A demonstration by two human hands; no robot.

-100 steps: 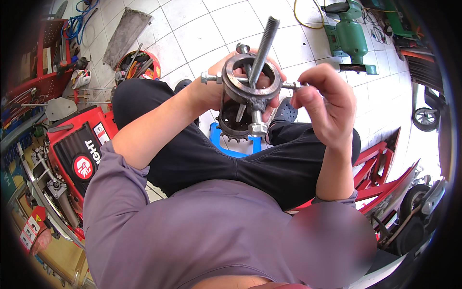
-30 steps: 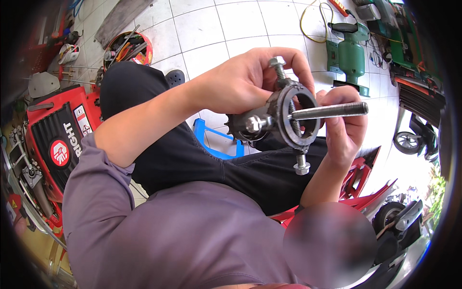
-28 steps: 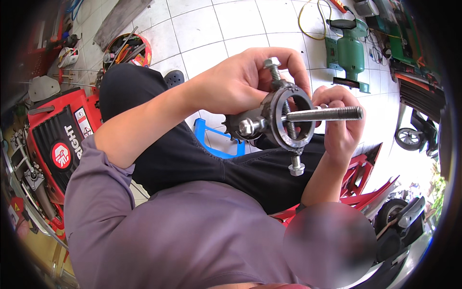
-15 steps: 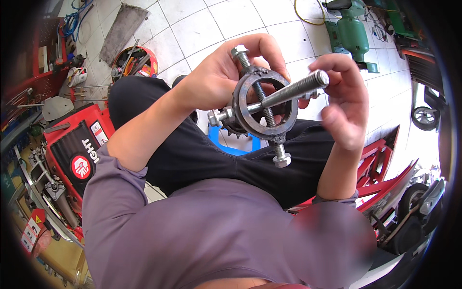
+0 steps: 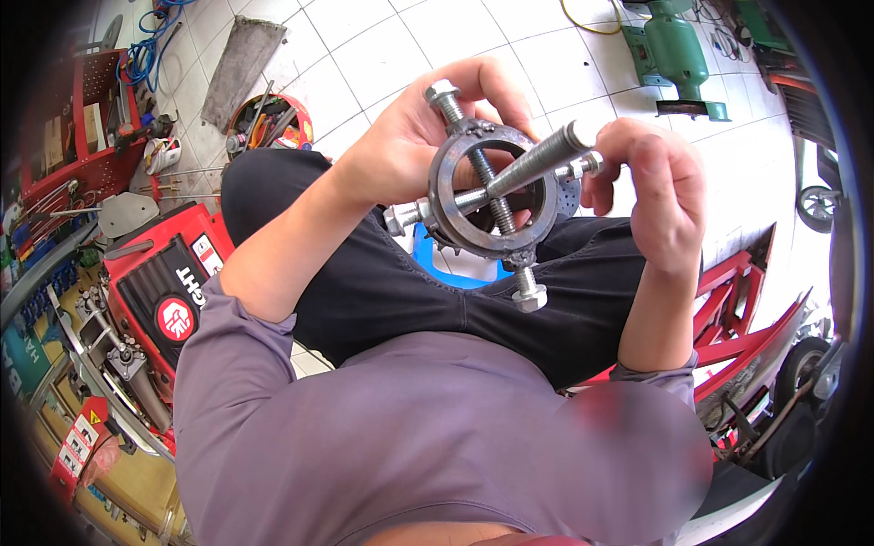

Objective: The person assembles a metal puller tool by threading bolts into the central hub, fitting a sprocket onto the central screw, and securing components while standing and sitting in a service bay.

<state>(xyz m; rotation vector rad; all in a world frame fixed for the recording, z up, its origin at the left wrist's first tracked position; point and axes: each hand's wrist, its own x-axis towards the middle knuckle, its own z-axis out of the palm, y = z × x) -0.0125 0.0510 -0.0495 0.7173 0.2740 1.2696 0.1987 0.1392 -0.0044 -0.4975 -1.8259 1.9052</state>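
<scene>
A dark metal ring (image 5: 439, 198) with several bolts threaded through its rim is in my left hand (image 5: 405, 150), whose fingers wrap round its far side. A thick steel rod (image 5: 543, 162) with a threaded end passes through the ring's middle and tilts up to the right. The bolts point in toward this rod. My right hand (image 5: 660, 187) is curled at the ring's right, its fingertips closed at the head of the right-hand bolt (image 5: 587, 165). Behind the ring part of a grey disc with holes (image 5: 568, 196) shows; the rest is hidden.
Below my hands, between my dark-trousered legs, lies a blue object (image 5: 466, 275). A red and black case (image 5: 150, 296) stands at left, with a tub of tools (image 5: 296, 116) beyond my knee. A green bench grinder (image 5: 678, 55) is at the far right, and a red metal frame (image 5: 728, 309) nearer.
My right hand's fingers have gone from loosely spread to curled in at the right-hand bolt. The ring has shifted slightly left. My view has moved a little.
</scene>
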